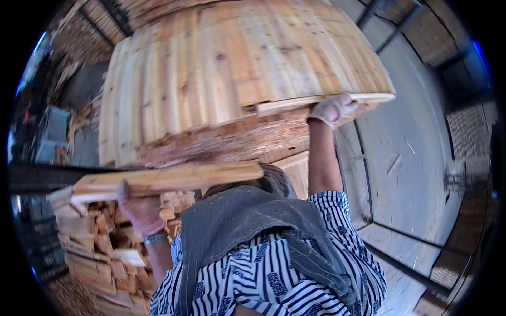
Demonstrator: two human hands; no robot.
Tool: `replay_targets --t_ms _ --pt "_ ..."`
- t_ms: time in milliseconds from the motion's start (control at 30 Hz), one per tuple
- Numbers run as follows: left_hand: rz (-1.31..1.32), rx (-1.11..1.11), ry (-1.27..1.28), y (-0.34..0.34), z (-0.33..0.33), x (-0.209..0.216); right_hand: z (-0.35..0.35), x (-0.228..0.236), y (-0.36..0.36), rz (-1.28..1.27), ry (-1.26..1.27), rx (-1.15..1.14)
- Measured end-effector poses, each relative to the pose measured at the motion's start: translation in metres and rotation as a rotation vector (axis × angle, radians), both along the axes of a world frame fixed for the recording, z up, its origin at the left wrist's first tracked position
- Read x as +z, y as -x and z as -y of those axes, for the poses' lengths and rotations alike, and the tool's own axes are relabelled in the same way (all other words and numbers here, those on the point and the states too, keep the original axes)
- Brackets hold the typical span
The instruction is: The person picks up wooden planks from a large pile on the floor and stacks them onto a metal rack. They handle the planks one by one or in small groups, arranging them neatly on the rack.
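Note:
My left hand [141, 211], in a pale pinkish work glove, grips a thick piece of wooden plank [174, 179] at the left, the thumb up against its side. The plank lies roughly level above a pile of wood pieces; whether it is one plank or several together I cannot tell. Farther off to the right, my gloved right hand [332, 109] is closed around a narrow wooden strip [287, 105]. That strip runs along the near edge of a wide layer of side-by-side boards [211, 68] on top of a stack. The fingertips under the strip are hidden.
Short wood offcuts [100, 253] are piled at the lower left. A dark metal bar [42, 178] runs beside them. To the right is a grey floor [400, 131] with a metal frame [406, 239] and wood scraps. More wood stacks [468, 134] stand at the far right.

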State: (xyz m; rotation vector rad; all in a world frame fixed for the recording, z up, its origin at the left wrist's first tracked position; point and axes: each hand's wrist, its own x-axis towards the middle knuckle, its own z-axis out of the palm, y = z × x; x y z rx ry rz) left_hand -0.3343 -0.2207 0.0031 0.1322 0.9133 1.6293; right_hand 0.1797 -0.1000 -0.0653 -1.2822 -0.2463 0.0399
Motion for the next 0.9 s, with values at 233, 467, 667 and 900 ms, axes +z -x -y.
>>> replay_targets --t_ms 233,467,667,900 --pt "-0.212 0.028 -0.020 -0.034 -0.004 -0.018 0.042 0.000 -0.017 0.126 -0.251 0.093" --pt "0.293 0.204 0.113 -0.055 -0.088 -0.027 0.091 0.032 -0.088 0.219 -0.127 -0.112" --pt "0.281 0.149 -0.029 -0.067 -0.084 -0.011 0.096 0.141 -0.017 0.222 -0.010 -0.002" --pt "0.172 0.105 -0.027 -0.071 -0.082 -0.025 0.087 0.151 -0.019 0.469 0.018 0.166"
